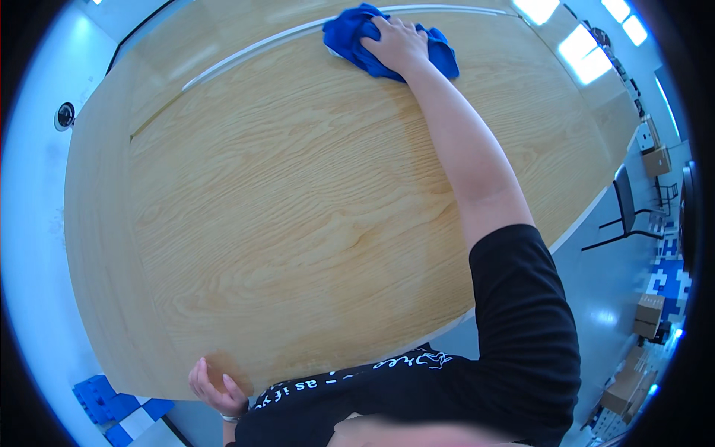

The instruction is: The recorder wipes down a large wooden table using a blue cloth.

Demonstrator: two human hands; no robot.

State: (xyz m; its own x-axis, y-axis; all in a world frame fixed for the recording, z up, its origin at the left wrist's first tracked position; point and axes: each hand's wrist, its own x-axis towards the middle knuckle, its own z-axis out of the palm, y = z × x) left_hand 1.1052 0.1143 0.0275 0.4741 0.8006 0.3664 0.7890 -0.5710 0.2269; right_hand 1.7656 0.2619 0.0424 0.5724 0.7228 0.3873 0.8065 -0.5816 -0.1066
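Observation:
My right hand [399, 44] lies palm down on a bunched blue cloth [357, 42], its thumb and fingers spread over the fabric and pressing into it. The cloth rests on a wood-grain tabletop [290, 195], close to a long white strip [262, 44] set along the far part of the table. My right arm reaches out straight across the board. Near the table's front left edge is my left hand [215, 388], fingers loosely curled and apart, with nothing in it.
A dark chair [627, 207] stands on the grey floor to the right of the table. Cardboard boxes [649, 315] sit further right. Blue and white blocks [111, 405] are at the lower left, and a round black device [65, 116] is beyond the left edge.

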